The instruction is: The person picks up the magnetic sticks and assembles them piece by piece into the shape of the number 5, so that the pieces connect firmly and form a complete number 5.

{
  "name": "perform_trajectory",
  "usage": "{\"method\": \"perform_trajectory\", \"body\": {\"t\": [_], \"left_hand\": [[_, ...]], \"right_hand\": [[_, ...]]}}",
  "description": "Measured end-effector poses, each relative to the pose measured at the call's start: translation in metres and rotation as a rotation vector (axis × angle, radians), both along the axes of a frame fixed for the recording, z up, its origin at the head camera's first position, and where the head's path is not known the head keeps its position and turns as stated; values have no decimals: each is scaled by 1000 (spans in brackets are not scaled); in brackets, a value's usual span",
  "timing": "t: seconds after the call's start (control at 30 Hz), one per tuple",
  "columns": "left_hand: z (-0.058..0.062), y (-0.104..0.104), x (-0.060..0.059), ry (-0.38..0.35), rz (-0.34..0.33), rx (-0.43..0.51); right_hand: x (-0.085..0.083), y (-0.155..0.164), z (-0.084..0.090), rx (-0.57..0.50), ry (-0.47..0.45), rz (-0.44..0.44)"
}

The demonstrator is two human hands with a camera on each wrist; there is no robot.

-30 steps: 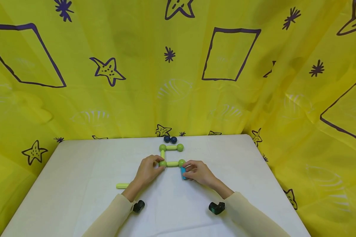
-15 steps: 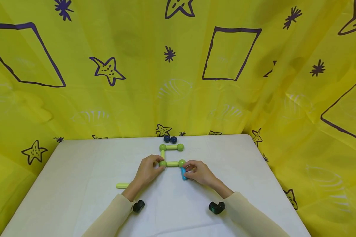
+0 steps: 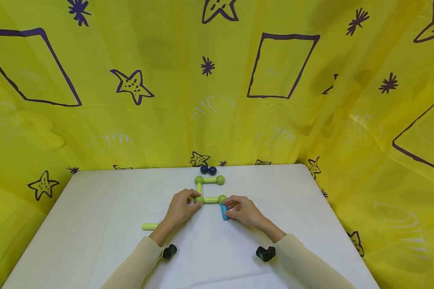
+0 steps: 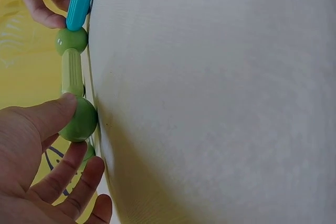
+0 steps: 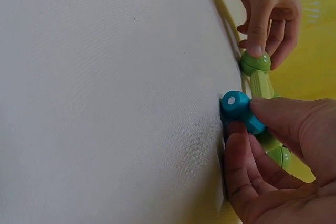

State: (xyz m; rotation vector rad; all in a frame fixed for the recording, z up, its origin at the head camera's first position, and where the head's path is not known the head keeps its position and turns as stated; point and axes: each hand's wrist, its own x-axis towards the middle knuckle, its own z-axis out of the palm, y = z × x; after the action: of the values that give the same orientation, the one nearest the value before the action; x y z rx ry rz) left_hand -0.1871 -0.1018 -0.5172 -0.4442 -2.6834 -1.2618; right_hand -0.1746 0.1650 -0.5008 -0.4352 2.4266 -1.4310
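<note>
Green balls and light green ribbed rods form a three-sided shape on the white table. My left hand (image 3: 182,207) pinches the near left green ball (image 4: 80,120) between thumb and fingers. From that ball a light green rod (image 3: 211,200) runs to the near right green ball (image 3: 222,199). My right hand (image 3: 244,210) pinches a blue rod (image 3: 224,212) between thumb and fingertips, one end of it against that right ball. In the right wrist view, the blue rod's (image 5: 235,104) free end faces the camera. A far rod (image 3: 209,180) links two more green balls.
Two dark blue balls (image 3: 208,170) sit near the back edge of the white table (image 3: 94,249). A loose light green rod (image 3: 150,226) lies left of my left wrist, partly hidden by it. A yellow patterned curtain (image 3: 159,128) hangs behind and beside the table.
The blue rod shows slightly more of its length beyond my right fingers than a second ago. Both hands have stayed in nearly the same place.
</note>
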Motion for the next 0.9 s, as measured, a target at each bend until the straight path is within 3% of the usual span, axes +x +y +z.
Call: {"method": "perform_trajectory", "body": {"t": [0.3, 0.63, 0.9], "left_hand": [[-1, -1, -1, -10, -2, 4], [-1, -1, 1, -13, -5, 11], [-2, -2, -1, -7, -8, 14]], "right_hand": [[-9, 11, 8, 78, 47, 139], [-16, 25, 28, 192, 113, 237], [-32, 30, 42, 228, 257, 279]]}}
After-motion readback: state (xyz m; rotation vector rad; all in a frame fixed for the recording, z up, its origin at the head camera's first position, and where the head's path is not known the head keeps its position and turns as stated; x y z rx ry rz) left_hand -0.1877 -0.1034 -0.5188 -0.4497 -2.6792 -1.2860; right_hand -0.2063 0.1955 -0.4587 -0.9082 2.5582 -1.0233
